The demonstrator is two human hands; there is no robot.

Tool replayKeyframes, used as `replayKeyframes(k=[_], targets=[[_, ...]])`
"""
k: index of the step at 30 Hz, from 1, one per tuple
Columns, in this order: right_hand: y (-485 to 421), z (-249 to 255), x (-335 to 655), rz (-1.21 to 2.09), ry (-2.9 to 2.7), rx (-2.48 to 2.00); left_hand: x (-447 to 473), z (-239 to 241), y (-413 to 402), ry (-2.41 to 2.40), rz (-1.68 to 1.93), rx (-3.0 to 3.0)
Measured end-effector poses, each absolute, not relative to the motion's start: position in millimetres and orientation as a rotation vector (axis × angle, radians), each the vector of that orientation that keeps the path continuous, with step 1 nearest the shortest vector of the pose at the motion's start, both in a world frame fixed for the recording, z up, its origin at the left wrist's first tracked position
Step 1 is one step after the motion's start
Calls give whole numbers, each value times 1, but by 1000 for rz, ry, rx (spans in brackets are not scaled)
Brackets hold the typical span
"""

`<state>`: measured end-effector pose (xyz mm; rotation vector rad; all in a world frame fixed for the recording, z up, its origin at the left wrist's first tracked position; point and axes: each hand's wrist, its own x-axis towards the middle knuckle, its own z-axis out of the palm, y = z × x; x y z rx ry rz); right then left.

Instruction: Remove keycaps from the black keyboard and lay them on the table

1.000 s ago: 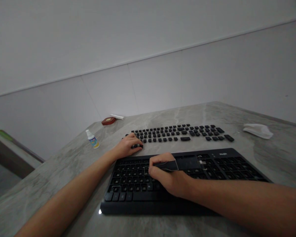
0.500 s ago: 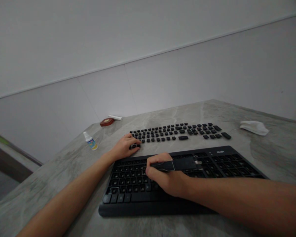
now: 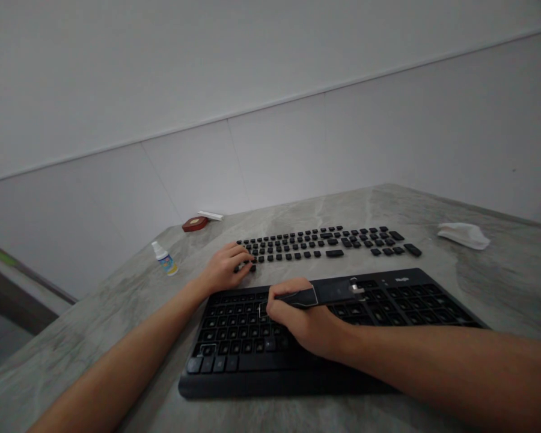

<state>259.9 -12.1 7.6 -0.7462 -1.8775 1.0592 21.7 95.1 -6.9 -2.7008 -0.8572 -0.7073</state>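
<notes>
In front of me lies a black keyboard (image 3: 288, 379) with most of its keycaps off and the key wells bare. A few caps remain at its near left corner. My right hand (image 3: 304, 319) is closed round a slim black tool (image 3: 333, 293) with a shiny metal piece at its upper end. The tool's lower tip is hidden near my fingers, over the left-middle key wells. My left hand (image 3: 228, 267) rests past the keyboard's far left edge, fingers apart at the left end of rows of loose black keycaps (image 3: 293, 240). Some caps are partly hidden beneath it.
A small white spray bottle (image 3: 165, 260) with a blue and yellow label stands at the left. Behind it are a reddish-brown round case (image 3: 195, 224) and a thin white strip (image 3: 211, 214). A crumpled white packet (image 3: 464, 234) lies at the right, and a wall (image 3: 288, 156) rises behind the marbled table.
The tool in my right hand has turned a little, so its metal end sits slightly higher and further left. My left hand has shifted slightly left among the keycaps.
</notes>
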Motion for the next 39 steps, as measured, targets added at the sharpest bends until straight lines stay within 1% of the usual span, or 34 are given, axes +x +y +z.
replayKeyframes(k=[2, 5, 8, 9, 12, 15, 17, 21, 25, 27, 29, 34, 39], targets=[[-13, 7, 260, 1069, -1974, -691, 26, -5, 91, -861, -774, -2667], [-14, 4, 262, 1005, -2194, -471, 42, 0, 78, -826, -835, -2722], [-11, -2, 265, 862, -2409, -219, 59, 14, 60, -838, -817, -3115], [-9, -5, 266, 805, -2469, -151, 64, 21, 55, -900, -694, -3279], [-2, -14, 267, 672, -2598, -23, 70, 42, 41, -960, -155, -3702], [2, -21, 267, 655, -2624, 10, 70, 54, 32, -933, 253, -3831], [4, -23, 267, 627, -2650, 19, 71, 55, 29, -907, 372, -3793], [4, -22, 271, 527, -2702, -31, 74, 49, 29, -883, 336, -3707], [1, -18, 274, 571, -2716, -83, 74, 46, 31, -984, 298, -3705], [-3, -13, 274, 592, -2676, -196, 74, 46, 32, -1015, 329, -3701], [-7, -6, 273, 670, -2654, -306, 74, 46, 32, -1029, 348, -3688], [-11, 8, 271, 992, -2514, -561, 77, 47, 31, -1031, 351, -3626], [-8, 8, 272, 1089, -2467, -593, 78, 48, 29, -1042, 343, -3605]])
